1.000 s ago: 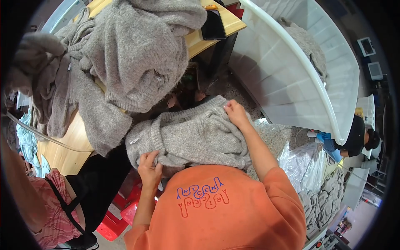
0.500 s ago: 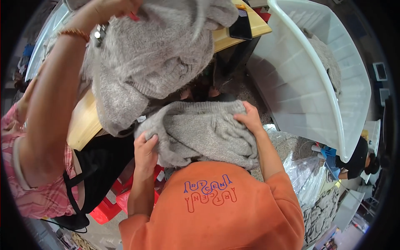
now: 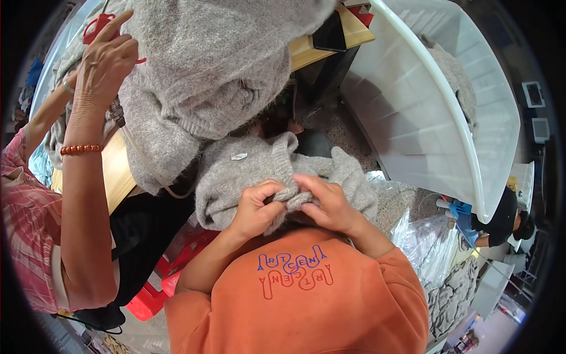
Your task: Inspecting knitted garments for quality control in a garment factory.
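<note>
A fuzzy grey knit garment, a sweater by its look [image 3: 227,183], lies bunched in front of my orange shirt. My left hand [image 3: 257,206] and my right hand [image 3: 328,203] are close together at its near side. Both pinch a gathered fold of the knit between thumb and fingers. A small white label [image 3: 239,157] shows on the garment, left of the middle. Part of the fold is hidden behind my fingers.
A co-worker's hand [image 3: 106,62], holding red-handled scissors [image 3: 97,26], is at the far left beside a large grey knit pile [image 3: 218,65]. A phone [image 3: 329,32] lies on the wooden table [image 3: 300,53]. A white bin [image 3: 407,106] stands at right; red stools [image 3: 144,301] are lower left.
My hands have come in from the garment's two sides to meet at its middle, bunching its edge. The garment's opening has folded up. The co-worker's hand has moved left and down.
</note>
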`<state>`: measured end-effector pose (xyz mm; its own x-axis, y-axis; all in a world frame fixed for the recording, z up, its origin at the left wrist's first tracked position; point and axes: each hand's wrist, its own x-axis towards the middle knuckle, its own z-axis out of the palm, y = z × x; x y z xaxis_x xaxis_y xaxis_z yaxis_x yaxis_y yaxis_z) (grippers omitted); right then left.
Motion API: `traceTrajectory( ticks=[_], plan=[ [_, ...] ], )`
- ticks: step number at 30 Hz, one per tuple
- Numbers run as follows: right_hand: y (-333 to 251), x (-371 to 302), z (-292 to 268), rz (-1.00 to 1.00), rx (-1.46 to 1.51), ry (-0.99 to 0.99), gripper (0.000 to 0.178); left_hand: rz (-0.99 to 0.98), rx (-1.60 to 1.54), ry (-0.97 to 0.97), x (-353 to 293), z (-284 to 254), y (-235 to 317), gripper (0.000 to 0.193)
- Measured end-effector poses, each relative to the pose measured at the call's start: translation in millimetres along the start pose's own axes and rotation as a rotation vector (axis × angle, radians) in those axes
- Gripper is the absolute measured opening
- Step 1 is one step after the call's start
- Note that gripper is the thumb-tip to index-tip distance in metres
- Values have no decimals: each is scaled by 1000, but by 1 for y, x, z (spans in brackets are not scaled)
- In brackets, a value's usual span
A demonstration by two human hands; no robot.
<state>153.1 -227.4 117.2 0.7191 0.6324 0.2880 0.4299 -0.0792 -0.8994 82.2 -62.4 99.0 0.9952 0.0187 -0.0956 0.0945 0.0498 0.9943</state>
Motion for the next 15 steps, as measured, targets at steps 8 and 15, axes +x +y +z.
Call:
traceTrajectory(
  ticks=[8,15],
  plan=[
    [15,-4,16,-40,18,-242,28,-191,-25,135,-17,-2,-3,18],
    [24,-11,25,74,200,-38,25,-267,-96,-51,-6,-13,-3,6]
  ],
)
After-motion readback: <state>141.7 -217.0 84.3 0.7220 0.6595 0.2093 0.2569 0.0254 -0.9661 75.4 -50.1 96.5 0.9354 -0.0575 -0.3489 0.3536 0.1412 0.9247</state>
